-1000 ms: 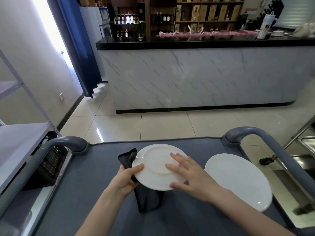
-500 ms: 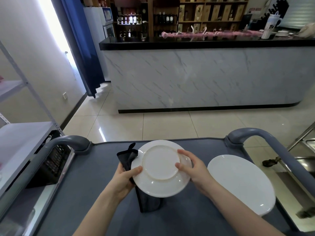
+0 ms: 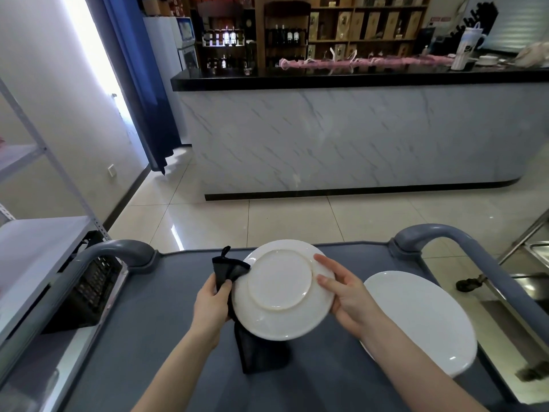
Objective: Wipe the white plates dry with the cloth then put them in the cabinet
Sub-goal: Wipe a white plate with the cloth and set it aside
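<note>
A small white plate [image 3: 280,289] is held upside down above the grey cart top [image 3: 154,346], its foot ring facing me. My right hand [image 3: 346,298] grips its right rim, thumb on the underside. My left hand [image 3: 212,304] holds the dark cloth [image 3: 228,270] against the plate's left edge; the cloth hangs down below the plate. A larger white plate [image 3: 421,319] lies flat on the cart at the right.
Grey curved cart handles [image 3: 463,242] rise at the far left and far right corners. A metal shelf rack [image 3: 35,233] stands at the left, a steel sink unit [image 3: 534,254] at the right. A marble-fronted bar counter [image 3: 341,135] stands across the tiled floor.
The small plate has been lifted off the cart and tilted up toward me. My right hand moved from lying on it to gripping its rim. My left hand took up the cloth.
</note>
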A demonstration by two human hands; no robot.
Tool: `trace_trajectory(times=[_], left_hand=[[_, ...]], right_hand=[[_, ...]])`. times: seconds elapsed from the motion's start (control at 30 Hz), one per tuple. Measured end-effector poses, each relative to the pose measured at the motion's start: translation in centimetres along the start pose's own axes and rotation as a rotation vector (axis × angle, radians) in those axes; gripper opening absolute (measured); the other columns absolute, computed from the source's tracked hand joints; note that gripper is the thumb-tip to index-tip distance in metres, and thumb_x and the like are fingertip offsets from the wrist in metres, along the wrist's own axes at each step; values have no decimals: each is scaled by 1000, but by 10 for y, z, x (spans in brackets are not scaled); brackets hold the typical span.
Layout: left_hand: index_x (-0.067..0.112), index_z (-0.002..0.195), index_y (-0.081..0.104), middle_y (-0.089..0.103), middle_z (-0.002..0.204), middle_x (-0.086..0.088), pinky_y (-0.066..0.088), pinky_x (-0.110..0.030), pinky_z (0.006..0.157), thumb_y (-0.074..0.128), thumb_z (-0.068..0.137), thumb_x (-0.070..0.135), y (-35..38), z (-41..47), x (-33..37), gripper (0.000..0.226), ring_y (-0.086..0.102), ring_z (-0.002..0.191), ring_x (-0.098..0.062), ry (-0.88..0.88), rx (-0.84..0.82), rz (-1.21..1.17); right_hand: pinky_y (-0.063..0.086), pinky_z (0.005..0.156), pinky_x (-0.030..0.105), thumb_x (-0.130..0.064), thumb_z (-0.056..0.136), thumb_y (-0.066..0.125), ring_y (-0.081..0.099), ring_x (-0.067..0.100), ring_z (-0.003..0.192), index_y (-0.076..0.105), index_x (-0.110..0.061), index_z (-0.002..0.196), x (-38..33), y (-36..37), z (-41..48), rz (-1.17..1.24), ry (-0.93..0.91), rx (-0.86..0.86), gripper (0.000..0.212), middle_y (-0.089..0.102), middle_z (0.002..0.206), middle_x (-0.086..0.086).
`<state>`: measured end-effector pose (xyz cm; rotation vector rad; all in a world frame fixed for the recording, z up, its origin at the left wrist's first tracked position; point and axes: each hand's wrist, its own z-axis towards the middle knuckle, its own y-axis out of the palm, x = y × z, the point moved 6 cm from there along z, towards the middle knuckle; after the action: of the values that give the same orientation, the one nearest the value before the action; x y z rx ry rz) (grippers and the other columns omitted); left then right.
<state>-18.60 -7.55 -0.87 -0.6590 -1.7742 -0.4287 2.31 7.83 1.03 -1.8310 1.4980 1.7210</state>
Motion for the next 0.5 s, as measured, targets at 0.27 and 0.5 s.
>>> trace_trajectory(times=[0.27, 0.5], left_hand=[[34, 127, 44, 62, 78, 3, 41, -36, 66, 40, 101, 34, 25, -27, 41, 27, 57, 74, -25, 335, 221, 488], [41, 142, 25, 61, 125, 8, 47, -35, 84, 46, 96, 45, 76, -60, 26, 50, 57, 114, -19, 478, 3, 827]], right_hand=[[56, 82, 34, 10, 89, 59, 62, 22, 116, 51, -29, 136, -5, 5, 1, -44, -110, 34, 62, 62, 134, -1], [59, 76, 38, 4, 92, 57, 70, 30, 98, 61, -5, 128, -4, 8, -3, -28, -24, 5, 37, 71, 115, 18]])
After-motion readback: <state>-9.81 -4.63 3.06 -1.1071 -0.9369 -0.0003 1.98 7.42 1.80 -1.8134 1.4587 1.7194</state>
